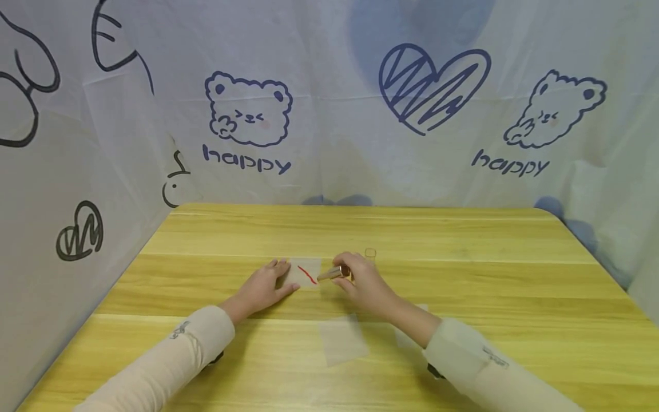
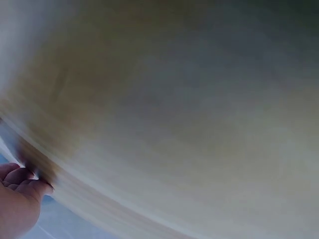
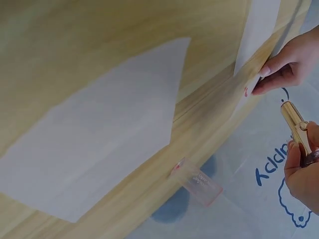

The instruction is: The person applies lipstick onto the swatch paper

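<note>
My left hand point(image 1: 264, 289) rests on the table with its fingers spread along the left edge of a small white paper point(image 1: 315, 265). A wavy red line point(image 1: 306, 274) slants down across this paper. At the paper's right side, my right hand point(image 1: 369, 290) grips a gold tube that looks like a lipstick point(image 1: 331, 274), between thumb and fingers. Its narrow end points left, close to the lower end of the red line; whether it touches the paper cannot be told. In the right wrist view the gold tube point(image 3: 294, 119) shows above the right fingers. The left wrist view is mostly blurred.
A clear cap point(image 3: 197, 182) stands on the table beyond the right hand. Nearer lies a white paper sheet point(image 1: 342, 342), and another sheet point(image 1: 407, 339) is partly under the right forearm. Behind the wooden table point(image 1: 463, 240) hangs a white cloth point(image 1: 334, 131) with drawings.
</note>
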### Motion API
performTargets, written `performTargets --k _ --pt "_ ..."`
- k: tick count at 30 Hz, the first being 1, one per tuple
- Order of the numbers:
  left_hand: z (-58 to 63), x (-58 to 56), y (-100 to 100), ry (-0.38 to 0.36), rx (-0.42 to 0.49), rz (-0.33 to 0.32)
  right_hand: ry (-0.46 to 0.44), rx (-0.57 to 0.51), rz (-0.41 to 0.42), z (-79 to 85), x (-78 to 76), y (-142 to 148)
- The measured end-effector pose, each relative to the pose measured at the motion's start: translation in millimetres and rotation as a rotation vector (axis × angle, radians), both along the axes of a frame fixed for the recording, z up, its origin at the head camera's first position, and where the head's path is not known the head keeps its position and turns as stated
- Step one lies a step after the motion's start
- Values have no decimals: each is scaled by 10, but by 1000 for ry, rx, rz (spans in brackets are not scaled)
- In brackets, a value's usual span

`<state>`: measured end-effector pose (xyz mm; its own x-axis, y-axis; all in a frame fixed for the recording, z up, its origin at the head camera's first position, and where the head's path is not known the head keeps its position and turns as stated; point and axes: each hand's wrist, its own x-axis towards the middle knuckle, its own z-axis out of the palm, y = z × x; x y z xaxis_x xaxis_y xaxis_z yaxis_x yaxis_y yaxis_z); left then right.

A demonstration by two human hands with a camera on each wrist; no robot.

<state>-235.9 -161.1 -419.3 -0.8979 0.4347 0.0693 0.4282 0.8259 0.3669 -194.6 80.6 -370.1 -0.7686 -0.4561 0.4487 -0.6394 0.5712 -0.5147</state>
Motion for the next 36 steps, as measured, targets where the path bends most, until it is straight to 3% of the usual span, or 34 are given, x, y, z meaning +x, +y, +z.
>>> performTargets --k 8,19,27,36 --pt "-35 24 -46 3 31 5 97 -3 64 -52 92 94" --pt "20 99 -51 23 54 -12 56 -43 97 -103 214 207" --pt "89 379 69 -3 132 -68 22 -114 104 -117 282 226" --pt "27 697 237 -24 142 -107 -117 -140 85 -135 364 249"
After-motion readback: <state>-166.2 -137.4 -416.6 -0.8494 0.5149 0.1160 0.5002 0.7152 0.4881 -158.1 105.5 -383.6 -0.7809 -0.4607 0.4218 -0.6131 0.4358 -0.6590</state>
